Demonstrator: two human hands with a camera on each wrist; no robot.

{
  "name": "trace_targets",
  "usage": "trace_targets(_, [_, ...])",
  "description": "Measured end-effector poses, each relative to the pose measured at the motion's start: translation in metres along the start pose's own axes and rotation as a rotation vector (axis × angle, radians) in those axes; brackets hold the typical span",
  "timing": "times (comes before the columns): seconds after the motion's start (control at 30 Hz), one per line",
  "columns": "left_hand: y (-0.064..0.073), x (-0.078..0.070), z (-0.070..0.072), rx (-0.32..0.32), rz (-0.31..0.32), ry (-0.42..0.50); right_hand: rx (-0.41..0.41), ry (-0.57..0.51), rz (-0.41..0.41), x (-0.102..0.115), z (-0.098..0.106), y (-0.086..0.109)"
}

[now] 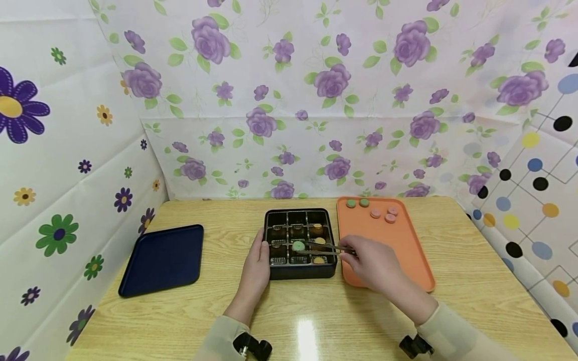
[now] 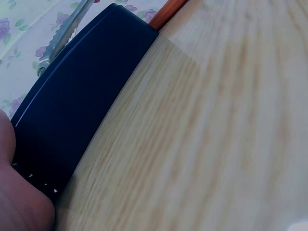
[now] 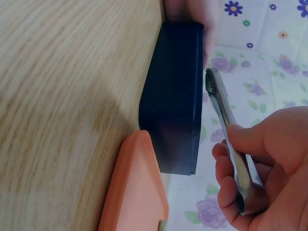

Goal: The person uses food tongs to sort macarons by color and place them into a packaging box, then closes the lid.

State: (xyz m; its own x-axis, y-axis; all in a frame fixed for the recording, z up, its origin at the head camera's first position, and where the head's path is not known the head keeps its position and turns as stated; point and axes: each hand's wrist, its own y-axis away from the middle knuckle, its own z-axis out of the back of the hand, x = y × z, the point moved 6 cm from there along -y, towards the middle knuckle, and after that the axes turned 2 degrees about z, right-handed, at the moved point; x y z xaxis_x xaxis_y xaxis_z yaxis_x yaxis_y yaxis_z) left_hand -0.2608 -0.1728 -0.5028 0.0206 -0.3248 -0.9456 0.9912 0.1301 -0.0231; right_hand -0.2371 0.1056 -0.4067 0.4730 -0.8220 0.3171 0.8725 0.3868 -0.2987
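A black box (image 1: 301, 272) with a clear divided insert stands on the table. Along its left side lies my left hand (image 1: 257, 265), steadying it with extended fingers. My right hand (image 1: 372, 258) grips metal tongs (image 1: 331, 246), which reach over the box from the right. Between the tong tips is a green macaron (image 1: 298, 246), above the middle column. Yellow-orange macarons (image 1: 318, 260) sit in the box's right column. The right wrist view shows the tongs (image 3: 226, 110) between thumb and fingers, their tips higher than the box rim.
To the right, an orange tray (image 1: 379, 235) carries two green macarons (image 1: 357, 203) and three pink macarons (image 1: 390, 218) at its far end. It lies close beside the box. A dark blue lid or tray (image 1: 164, 260) lies at the left. Patterned cloth walls surround the table.
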Motion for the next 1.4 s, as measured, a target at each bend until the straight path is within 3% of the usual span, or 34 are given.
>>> trace_targets(0.43, [-0.003,0.0,-0.001,0.005,-0.006,0.002,0.021,0.012,0.027,0.001,-0.001,0.002])
trace_targets(0.83, [-0.003,0.001,-0.001,0.005,-0.012,-0.004,0.018,0.001,-0.006,-0.003,0.0,0.001])
trace_targets(1.4, [0.0,0.001,0.0,0.01,-0.007,0.006,-0.028,-0.005,-0.141,-0.047,0.02,0.002])
